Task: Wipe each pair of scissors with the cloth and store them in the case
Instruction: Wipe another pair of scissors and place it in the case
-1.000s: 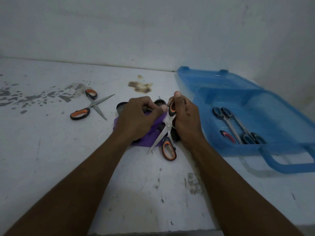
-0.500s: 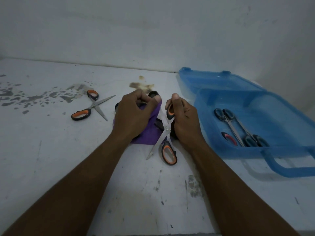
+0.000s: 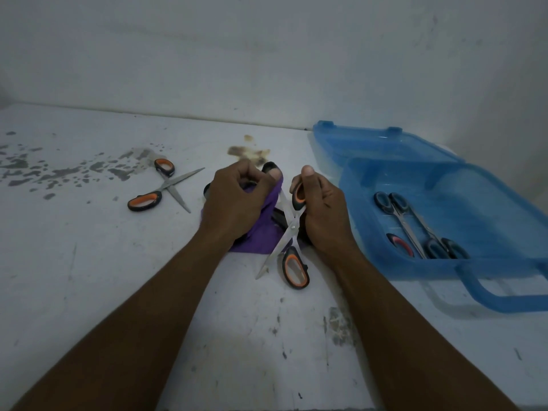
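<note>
Over the last second the left hand has carried the purple cloth along the upper blade toward its far tip. The right hand has kept almost the same position.

1. Waiting pair. The open scissors, with orange-and-black handles, lie on the table surface left of centre, toward its far edge. They are well apart from both hands and, by judgement, are not yet wiped.

2. Left hand. It is clenched around a fold of the cloth, and finger and thumb pinch the blade through it. The fold keeps the skin off the cutting edge while the steel is rubbed. The rest of the cloth trails down onto the surface near its centre. Dark shapes partly hidden behind this hand cannot be identified.

3. Work piece. The held scissors are spread wide so that each blade can be reached alone. The free blade points toward the near edge, and the second handle hangs low beside it. Whether it touches the surface cannot be told.

4. Right hand. Its fingers are curled round the upper handle, with the thumb raised along it. This grip steadies the tool against the pull of the cloth.

5. Storage. The blue case stands open at the right edge, with its lid lying back toward the far right corner. The stored scissors lie inside, near its front wall.
</note>
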